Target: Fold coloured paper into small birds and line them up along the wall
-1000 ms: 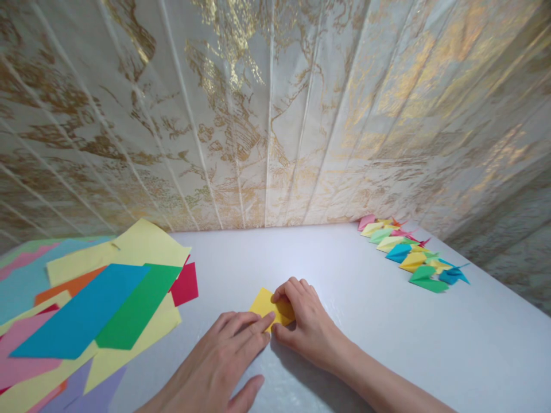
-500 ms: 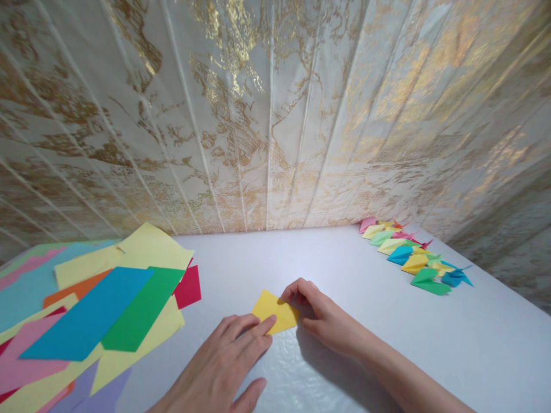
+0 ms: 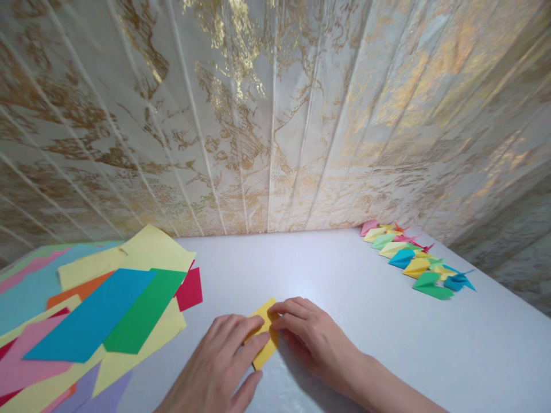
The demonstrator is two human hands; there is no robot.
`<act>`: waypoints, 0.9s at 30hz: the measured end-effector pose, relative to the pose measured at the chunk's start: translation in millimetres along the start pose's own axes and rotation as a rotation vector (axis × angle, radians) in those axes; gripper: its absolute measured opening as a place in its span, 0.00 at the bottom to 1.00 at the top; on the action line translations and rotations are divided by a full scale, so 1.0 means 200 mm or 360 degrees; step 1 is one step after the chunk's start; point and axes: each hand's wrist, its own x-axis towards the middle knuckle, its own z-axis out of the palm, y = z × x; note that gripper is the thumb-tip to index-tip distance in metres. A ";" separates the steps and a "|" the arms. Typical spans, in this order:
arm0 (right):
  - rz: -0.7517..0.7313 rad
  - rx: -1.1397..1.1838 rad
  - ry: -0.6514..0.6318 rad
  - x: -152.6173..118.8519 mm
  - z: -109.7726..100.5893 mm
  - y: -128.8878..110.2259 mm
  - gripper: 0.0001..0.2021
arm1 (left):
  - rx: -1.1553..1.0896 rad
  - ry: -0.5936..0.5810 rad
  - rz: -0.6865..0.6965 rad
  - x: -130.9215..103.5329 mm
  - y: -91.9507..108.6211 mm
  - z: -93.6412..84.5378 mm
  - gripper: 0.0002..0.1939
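A small folded piece of yellow paper (image 3: 264, 353) lies on the white table, partly covered by my fingers. My left hand (image 3: 217, 355) rests over its left side, fingers stretched out and the thumb apart, with the fingertips pressing on the paper. At the right edge, my right hand (image 3: 316, 335) has its fingers bent and drawn together on the paper. The underside of the right hand and its thumb are hidden.
Coloured paper sheets pile up at the left, with a blue strip (image 3: 92, 315) and a green strip (image 3: 144, 312) on top. Folded paper figures, among them a green one (image 3: 431, 285), line the table's (image 3: 379, 344) right side. A gold-patterned curtain (image 3: 241, 126) hangs behind.
The yellow paper has turned and looks narrower, with its long side now slanting up. My right hand has moved left and down, closer to my left hand.
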 end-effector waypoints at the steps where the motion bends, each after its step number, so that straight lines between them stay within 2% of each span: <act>1: -0.0035 0.0013 -0.0017 0.00 -0.01 0.01 0.16 | 0.0005 -0.0017 0.0006 0.01 0.00 -0.02 0.20; 5: -0.0102 -0.0024 -0.0096 0.01 -0.06 0.02 0.14 | -0.0028 -0.0025 0.0137 0.07 0.00 -0.09 0.10; 8: -0.0154 -0.0088 -0.0146 0.01 -0.07 0.02 0.15 | -0.0081 -0.0009 0.0192 0.08 0.00 -0.10 0.10; 11: -0.0250 -0.0162 -0.0191 0.00 -0.07 0.01 0.14 | -0.0098 0.0012 0.0180 0.07 0.00 -0.07 0.14; 14: -0.0306 -0.0167 -0.0258 -0.02 -0.07 -0.01 0.14 | -0.0116 0.0029 0.0061 0.06 -0.01 -0.02 0.15; 18: -0.0354 -0.0094 -0.0312 -0.06 -0.09 -0.02 0.16 | -0.0004 -0.0107 -0.0101 0.11 -0.02 0.02 0.13; 23: -0.0280 -0.0003 -0.0264 -0.09 -0.09 -0.01 0.22 | 0.0217 -0.0315 -0.0154 0.19 -0.02 0.03 0.13; 27: -0.0283 -0.0029 -0.0251 -0.10 -0.06 -0.01 0.17 | 0.0383 -0.0285 -0.0117 0.21 -0.02 0.05 0.15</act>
